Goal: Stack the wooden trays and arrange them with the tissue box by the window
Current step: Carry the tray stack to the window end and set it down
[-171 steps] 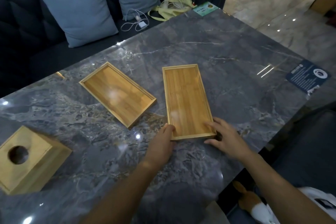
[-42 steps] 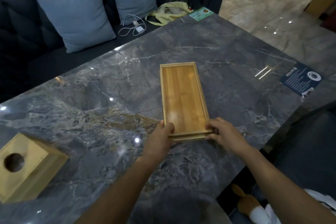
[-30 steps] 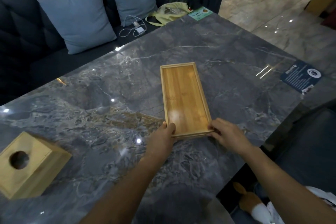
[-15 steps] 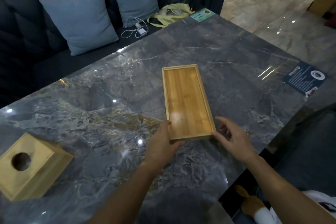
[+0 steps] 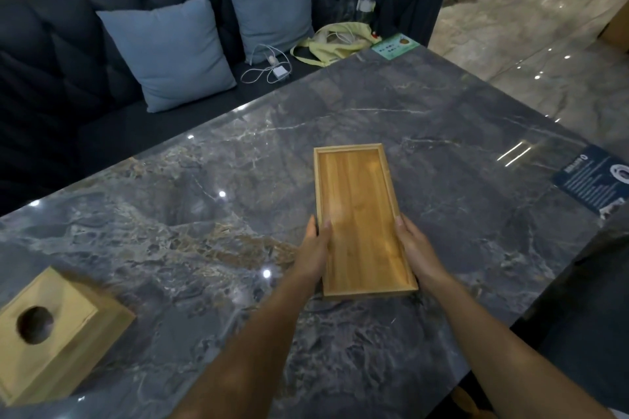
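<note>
The two wooden trays [image 5: 357, 214] lie stacked as one pile in the middle of the dark marble table [image 5: 204, 214]; only the top tray shows. My left hand [image 5: 315, 248] grips the pile's left long side, thumb over the rim. My right hand [image 5: 417, 252] grips the right long side. The pile's near end looks slightly raised off the table. The wooden tissue box [image 5: 51, 337], with a round hole in its top, stands at the near left of the table, well apart from the trays.
A dark sofa with two blue cushions [image 5: 170, 51] runs along the table's far side, with a white charger cable [image 5: 269, 66] and a yellow bag [image 5: 337, 41] on it. A green card [image 5: 394, 46] and a blue card [image 5: 592, 180] lie near the table's edges.
Both hands have slid from the near end of the tray pile to its long sides and closed on it. Earlier, the left tray was stacked with the other.
</note>
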Demonstrator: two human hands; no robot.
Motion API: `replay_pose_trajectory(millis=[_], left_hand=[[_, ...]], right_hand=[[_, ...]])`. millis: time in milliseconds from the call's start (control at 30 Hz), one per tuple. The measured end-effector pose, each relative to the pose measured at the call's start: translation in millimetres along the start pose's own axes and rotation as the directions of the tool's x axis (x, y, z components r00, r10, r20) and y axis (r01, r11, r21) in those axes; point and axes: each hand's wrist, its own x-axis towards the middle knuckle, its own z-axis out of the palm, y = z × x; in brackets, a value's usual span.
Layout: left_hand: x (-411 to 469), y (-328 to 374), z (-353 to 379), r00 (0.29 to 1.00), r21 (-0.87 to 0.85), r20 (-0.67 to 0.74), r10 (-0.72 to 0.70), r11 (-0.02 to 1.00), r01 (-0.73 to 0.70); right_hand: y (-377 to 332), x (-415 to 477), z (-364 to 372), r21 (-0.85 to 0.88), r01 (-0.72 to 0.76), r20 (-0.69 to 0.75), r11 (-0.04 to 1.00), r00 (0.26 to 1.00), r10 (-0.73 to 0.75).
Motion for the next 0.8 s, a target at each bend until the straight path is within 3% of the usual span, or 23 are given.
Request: replay_pose_trajectory(millis=[267,467,667,800], left_hand=[[10.8,-15.2,7.4,0.995,-0.117,-0.097,0.039,0.992,-0.05],[12.6,-10.4,4.4,0.995,-0.131,-0.087,0.046,0.99,-0.057],[-2.6,12.7,-21.8,0.969,-0.052,-0.101,0.225,0.972,-0.231],[-23.4,27.3,-57.0,0.937,-0.078,-0.181,0.297,0.946,-0.315]], right_hand=[[4.0,3.4,7.6,0.073,0.0,-0.038,0.997,0.999,0.003],[1.5,4.8,9.3,0.129,-0.022,-0.02,0.991,1.0,0.024],[-20.8,8.1,31.8,0.117,0.03,-0.019,0.993,0.999,-0.028],[-48.4,7.9,62.6,0.102,0.109,0.084,0.989,0.99,-0.117]])
